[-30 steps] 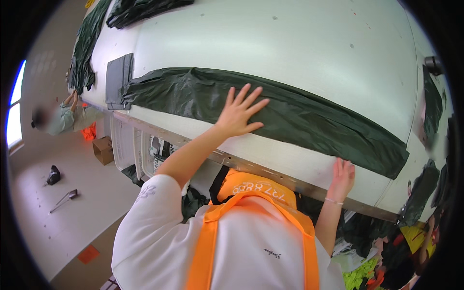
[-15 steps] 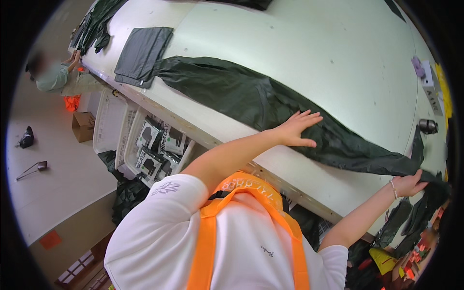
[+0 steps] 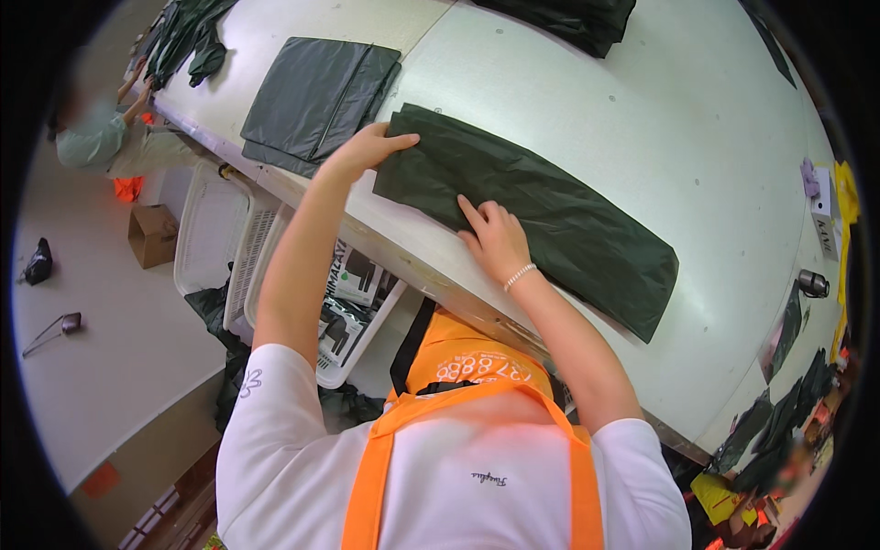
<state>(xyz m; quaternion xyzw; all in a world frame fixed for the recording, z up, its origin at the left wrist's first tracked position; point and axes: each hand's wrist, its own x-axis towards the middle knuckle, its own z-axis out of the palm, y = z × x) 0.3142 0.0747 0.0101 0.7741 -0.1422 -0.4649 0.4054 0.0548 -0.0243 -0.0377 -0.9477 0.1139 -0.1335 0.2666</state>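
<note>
A pair of dark green trousers (image 3: pixel 568 220) in thin, slightly shiny fabric lies folded into a long strip, slanting across the white table (image 3: pixel 724 119). At its left end is my left hand (image 3: pixel 374 149), closed on the edge; the thumb lies on top and the other fingers are mostly hidden. My right hand (image 3: pixel 498 243) rests on the near edge of the strip, index finger stretched out, the other fingers loosely bent, thumb apart. Just left of my left hand lies a flat stack of folded dark garments (image 3: pixel 316 101).
Below the table edge stand white plastic baskets (image 3: pixel 215 220), one with packaged garments (image 3: pixel 346 321). Another dark folded pile (image 3: pixel 568 18) lies at the far edge. A dark cylindrical object (image 3: pixel 812 283) and a white box (image 3: pixel 825 206) are at right. A person (image 3: pixel 96 142) works at far left.
The trousers, stretched out long before, are now folded shorter. My left hand has moved left to their end. My right hand has left the far right end and come to the middle.
</note>
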